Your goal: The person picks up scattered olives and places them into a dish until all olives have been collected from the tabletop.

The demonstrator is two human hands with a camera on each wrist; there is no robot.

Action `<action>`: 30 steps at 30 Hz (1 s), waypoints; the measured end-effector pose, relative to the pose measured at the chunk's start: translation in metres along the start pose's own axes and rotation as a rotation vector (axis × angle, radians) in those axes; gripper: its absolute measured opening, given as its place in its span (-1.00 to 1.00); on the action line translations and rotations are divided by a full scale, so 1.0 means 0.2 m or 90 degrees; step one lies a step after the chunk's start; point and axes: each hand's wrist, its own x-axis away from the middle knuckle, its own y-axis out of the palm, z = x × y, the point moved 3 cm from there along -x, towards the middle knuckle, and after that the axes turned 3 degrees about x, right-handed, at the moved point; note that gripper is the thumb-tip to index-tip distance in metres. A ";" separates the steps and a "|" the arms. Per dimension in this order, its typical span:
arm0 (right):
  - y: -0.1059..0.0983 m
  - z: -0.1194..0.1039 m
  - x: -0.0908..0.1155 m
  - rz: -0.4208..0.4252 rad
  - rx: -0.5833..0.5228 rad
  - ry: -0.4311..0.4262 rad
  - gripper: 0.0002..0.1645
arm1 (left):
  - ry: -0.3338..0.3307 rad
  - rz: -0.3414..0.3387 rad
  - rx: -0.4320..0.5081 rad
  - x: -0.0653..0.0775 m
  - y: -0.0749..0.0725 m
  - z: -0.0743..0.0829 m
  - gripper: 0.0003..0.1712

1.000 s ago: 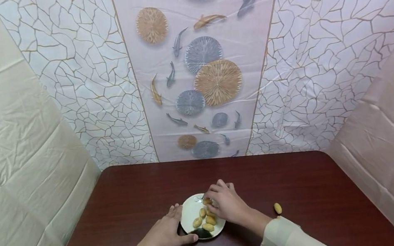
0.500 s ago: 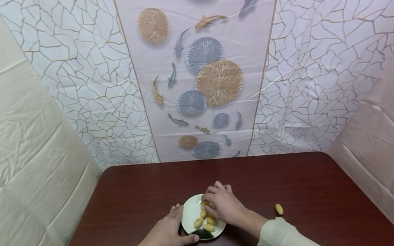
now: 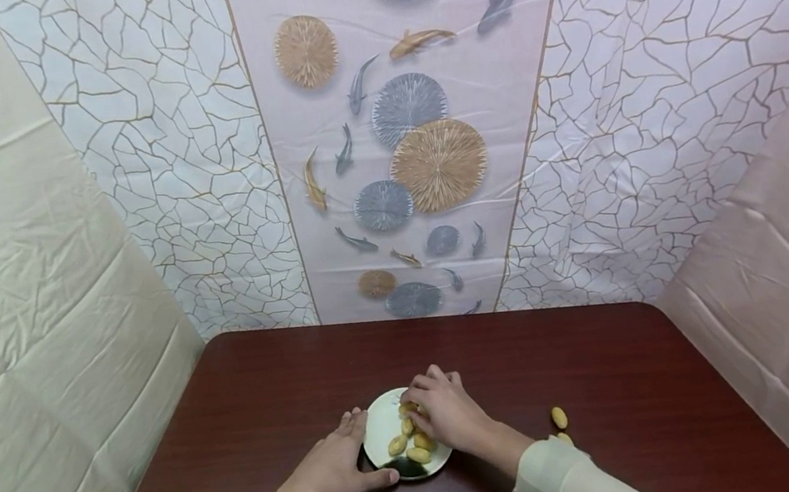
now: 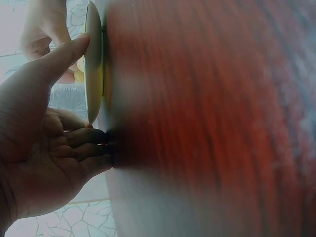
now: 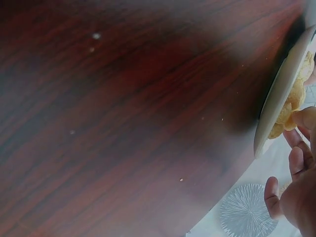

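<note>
In the head view a round white plate [image 3: 380, 426] with a dark green patch at its near rim lies on the table. Several small oval yellow pieces [image 3: 397, 445] sit on it; their exact kind is unclear. My left hand [image 3: 334, 463] rests against the plate's left side, fingers extended and thumb on the near rim. In the left wrist view that thumb [image 4: 74, 52] touches the rim, and other fingertips reach the table. My right hand [image 3: 450, 413] pinches one oval yellow piece [image 3: 407, 407] at the plate's far part, thumb and fingertips low over it; the hand partly hides neighbouring pieces.
Right of the plate, an oval yellow piece [image 3: 558, 417] lies on the dark red-brown table [image 3: 292, 378], and another [image 3: 565, 438] shows partly behind the right sleeve [image 3: 559, 475]. A patterned cloth [image 3: 379, 139] hangs beyond the far edge, with plain cloths on both sides.
My right hand has shifted slightly left over the plate with the yellow piece. The left hand and plate stay put. A second piece beside the right sleeve shows more now.
</note>
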 end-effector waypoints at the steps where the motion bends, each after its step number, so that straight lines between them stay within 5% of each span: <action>1: 0.00 0.00 0.00 -0.002 -0.001 0.001 -0.82 | 0.001 0.001 -0.001 0.00 0.00 0.00 0.41; 30: -0.14 0.13 0.16 -0.007 -0.009 0.030 -0.71 | 0.000 0.013 -0.006 0.00 0.00 0.01 0.41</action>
